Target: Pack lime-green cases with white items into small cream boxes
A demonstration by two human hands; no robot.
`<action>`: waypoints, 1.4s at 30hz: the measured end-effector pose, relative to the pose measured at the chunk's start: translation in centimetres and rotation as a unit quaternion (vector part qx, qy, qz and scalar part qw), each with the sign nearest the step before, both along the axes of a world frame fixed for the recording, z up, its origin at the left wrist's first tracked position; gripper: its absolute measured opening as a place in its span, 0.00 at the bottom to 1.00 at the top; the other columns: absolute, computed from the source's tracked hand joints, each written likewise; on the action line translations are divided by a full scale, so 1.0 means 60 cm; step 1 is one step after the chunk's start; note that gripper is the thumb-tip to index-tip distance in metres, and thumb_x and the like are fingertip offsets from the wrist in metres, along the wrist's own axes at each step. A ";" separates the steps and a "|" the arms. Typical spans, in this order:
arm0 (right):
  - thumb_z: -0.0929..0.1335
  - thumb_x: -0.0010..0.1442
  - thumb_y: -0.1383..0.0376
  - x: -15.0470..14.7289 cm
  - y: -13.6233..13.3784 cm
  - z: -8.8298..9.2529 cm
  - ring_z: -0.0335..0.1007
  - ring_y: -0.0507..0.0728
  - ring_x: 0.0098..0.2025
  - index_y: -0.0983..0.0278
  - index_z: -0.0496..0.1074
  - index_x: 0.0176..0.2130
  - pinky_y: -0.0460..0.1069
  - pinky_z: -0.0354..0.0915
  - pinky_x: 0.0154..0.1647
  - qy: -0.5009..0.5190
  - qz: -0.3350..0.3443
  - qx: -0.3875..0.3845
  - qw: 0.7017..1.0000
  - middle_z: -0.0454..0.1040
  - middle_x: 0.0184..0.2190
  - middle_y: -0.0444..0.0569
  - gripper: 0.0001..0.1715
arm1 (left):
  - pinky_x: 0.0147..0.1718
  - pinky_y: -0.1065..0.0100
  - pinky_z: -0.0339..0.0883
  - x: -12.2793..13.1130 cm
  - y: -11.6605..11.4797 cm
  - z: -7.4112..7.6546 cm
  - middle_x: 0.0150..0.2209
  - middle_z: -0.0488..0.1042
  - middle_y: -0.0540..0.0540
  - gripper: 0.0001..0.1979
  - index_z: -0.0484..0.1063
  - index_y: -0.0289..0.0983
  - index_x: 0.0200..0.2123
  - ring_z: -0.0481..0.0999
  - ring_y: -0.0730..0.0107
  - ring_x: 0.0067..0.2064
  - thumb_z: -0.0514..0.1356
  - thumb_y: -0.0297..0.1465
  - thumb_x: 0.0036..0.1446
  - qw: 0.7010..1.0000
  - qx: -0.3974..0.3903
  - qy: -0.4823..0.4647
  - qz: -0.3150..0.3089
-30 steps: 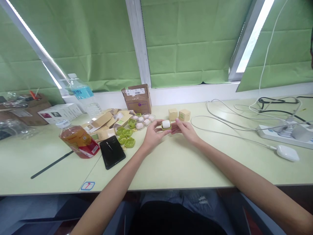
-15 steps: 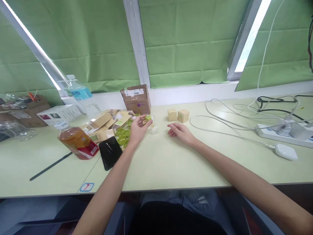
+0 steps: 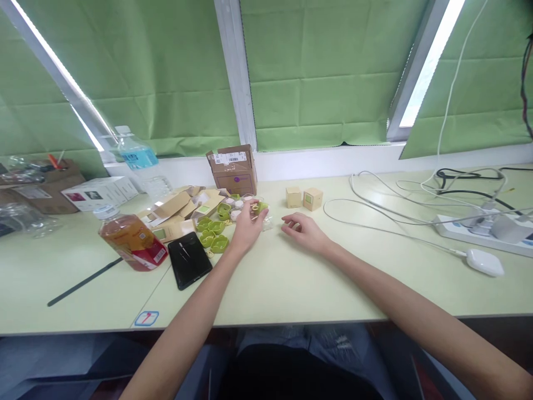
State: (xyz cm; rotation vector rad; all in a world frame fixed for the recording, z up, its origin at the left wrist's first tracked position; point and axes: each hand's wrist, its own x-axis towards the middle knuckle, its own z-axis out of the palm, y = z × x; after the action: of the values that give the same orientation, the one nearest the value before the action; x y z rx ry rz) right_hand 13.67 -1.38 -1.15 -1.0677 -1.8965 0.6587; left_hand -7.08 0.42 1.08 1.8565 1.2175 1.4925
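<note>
My left hand [image 3: 246,226] is closed around a small green rubbery case [image 3: 261,206] with a pale loop, its fingers partly hiding it. Just under that hand lies a clear plastic piece [image 3: 267,223]. My right hand [image 3: 307,232] rests low over the table with its fingers loosely bent and apart, holding nothing. Two small tan cardboard boxes [image 3: 293,197] stand behind it. More green cases [image 3: 219,243] with yellowish loops lie left of my left hand, beside several white round pieces [image 3: 236,214].
Flattened tan cartons [image 3: 177,208] and a brown box [image 3: 235,171] are at the back. On the left are a black tray [image 3: 189,261] with tweezers, a tea bottle [image 3: 132,241] and a water bottle [image 3: 141,164]. Cables, a power strip [image 3: 478,230] and a white charger [image 3: 484,262] lie on the right.
My left hand has moved slightly right with the green case, uncovering more of the cases on the table. The fingers of my right hand have spread a little, and it has shifted slightly left.
</note>
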 end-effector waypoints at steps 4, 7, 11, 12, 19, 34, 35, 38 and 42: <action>0.73 0.58 0.48 -0.019 -0.015 0.002 0.71 0.59 0.39 0.67 0.77 0.45 0.54 0.68 0.43 -0.071 -0.067 0.011 0.995 0.74 0.40 0.55 0.27 | 0.42 0.63 0.75 0.033 -0.018 -0.020 0.48 0.76 0.40 0.22 0.64 0.39 0.53 0.80 0.65 0.42 0.63 0.42 0.62 0.996 -0.032 -0.079 0.022; 0.73 0.59 0.51 -0.029 -0.022 0.005 0.70 0.61 0.41 0.68 0.77 0.44 0.54 0.67 0.45 -0.114 -0.086 0.039 0.989 0.74 0.38 0.55 0.23 | 0.43 0.63 0.76 0.054 -0.033 -0.023 0.46 0.77 0.41 0.21 0.64 0.40 0.53 0.80 0.64 0.44 0.64 0.42 0.62 0.995 -0.042 -0.092 0.009; 0.71 0.59 0.62 -0.005 -0.009 0.008 0.70 0.61 0.46 0.69 0.67 0.61 0.54 0.67 0.50 -0.105 -0.084 0.026 0.991 0.73 0.46 0.57 0.33 | 0.44 0.63 0.76 0.057 -0.036 -0.015 0.47 0.76 0.42 0.20 0.65 0.40 0.52 0.80 0.64 0.45 0.65 0.42 0.61 0.995 -0.022 -0.098 0.020; 0.70 0.59 0.63 0.006 -0.004 0.008 0.70 0.62 0.48 0.69 0.65 0.64 0.56 0.67 0.53 -0.116 -0.081 0.042 0.989 0.72 0.47 0.58 0.35 | 0.43 0.63 0.76 0.054 -0.035 -0.013 0.47 0.76 0.42 0.20 0.66 0.40 0.52 0.79 0.64 0.45 0.65 0.42 0.61 0.994 -0.021 -0.101 0.018; 0.70 0.60 0.60 0.048 -0.002 0.020 0.63 0.68 0.55 0.65 0.62 0.66 0.60 0.63 0.58 -0.220 -0.081 0.073 0.969 0.67 0.47 0.57 0.37 | 0.38 0.68 0.75 0.048 -0.043 0.003 0.46 0.76 0.43 0.21 0.70 0.39 0.54 0.78 0.65 0.44 0.66 0.39 0.59 0.997 -0.003 -0.071 -0.027; 0.75 0.55 0.63 0.024 -0.002 0.015 0.73 0.58 0.41 0.56 0.42 0.73 0.55 0.70 0.46 -0.029 0.034 0.018 0.999 0.75 0.43 0.48 0.59 | 0.51 0.60 0.70 0.050 -0.055 0.001 0.52 0.78 0.42 0.26 0.68 0.40 0.58 0.77 0.60 0.51 0.67 0.39 0.58 0.993 0.008 0.072 -0.089; 0.75 0.56 0.63 0.026 -0.002 0.016 0.74 0.58 0.42 0.55 0.40 0.74 0.55 0.70 0.47 -0.025 0.050 0.013 0.998 0.75 0.44 0.48 0.60 | 0.51 0.60 0.70 0.049 -0.054 0.001 0.52 0.78 0.43 0.25 0.69 0.40 0.57 0.77 0.60 0.51 0.67 0.39 0.58 0.992 0.002 0.078 -0.097; 0.74 0.58 0.63 0.027 -0.007 0.018 0.74 0.57 0.41 0.54 0.36 0.74 0.56 0.71 0.49 -0.002 0.101 -0.018 0.995 0.75 0.47 0.49 0.61 | 0.51 0.60 0.70 0.047 -0.054 0.004 0.53 0.77 0.43 0.19 0.71 0.40 0.53 0.77 0.60 0.52 0.66 0.36 0.59 0.986 -0.006 0.096 -0.134; 0.75 0.57 0.64 0.025 -0.010 0.017 0.75 0.59 0.46 0.53 0.37 0.74 0.59 0.71 0.52 0.037 0.136 -0.044 0.989 0.74 0.48 0.49 0.62 | 0.49 0.61 0.71 0.046 -0.053 0.006 0.51 0.78 0.43 0.18 0.73 0.39 0.52 0.77 0.60 0.52 0.66 0.33 0.58 0.984 -0.021 0.100 -0.149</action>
State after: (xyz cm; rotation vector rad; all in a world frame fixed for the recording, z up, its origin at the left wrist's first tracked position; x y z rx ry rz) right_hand 15.16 -1.97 -0.14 -0.8330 -1.9817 0.9308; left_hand -4.30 -2.75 1.44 2.0919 0.9900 1.1348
